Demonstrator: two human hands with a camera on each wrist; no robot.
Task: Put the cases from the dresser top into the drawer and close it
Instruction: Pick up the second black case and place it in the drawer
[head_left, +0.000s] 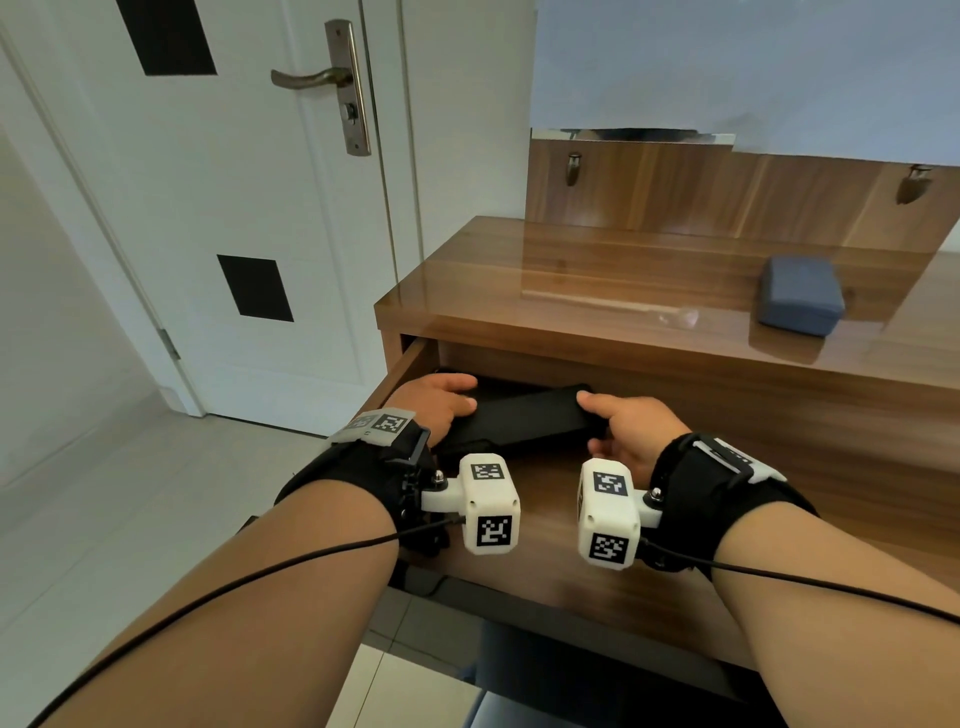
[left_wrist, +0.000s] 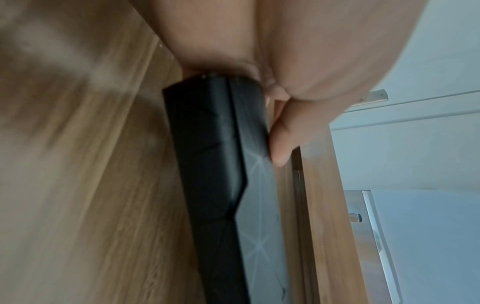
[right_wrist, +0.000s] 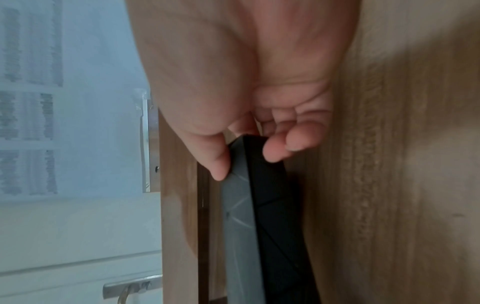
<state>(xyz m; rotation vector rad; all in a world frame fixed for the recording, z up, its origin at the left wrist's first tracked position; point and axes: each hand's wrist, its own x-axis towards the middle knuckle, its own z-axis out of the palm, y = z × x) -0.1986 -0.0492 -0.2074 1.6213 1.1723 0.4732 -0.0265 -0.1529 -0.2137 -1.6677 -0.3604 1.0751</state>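
Both hands, the left hand (head_left: 439, 402) and right hand (head_left: 626, 428), grasp the ends of the black case (head_left: 524, 421) inside the open drawer (head_left: 524, 566). Likely step: laying it down. Next: release, then fetch the blue case (head_left: 800, 295) at two o'clock on the dresser top (head_left: 571, 280).

Black case (head_left: 519, 421) with faint star lines, blue case (head_left: 800, 293), brown wood-grain dresser (head_left: 597, 291).

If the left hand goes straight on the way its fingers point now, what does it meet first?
The left hand grips the black case and points into the open drawer, under the dresser top. Probably it meets the drawer's shadowed back first; depth there is unclear.
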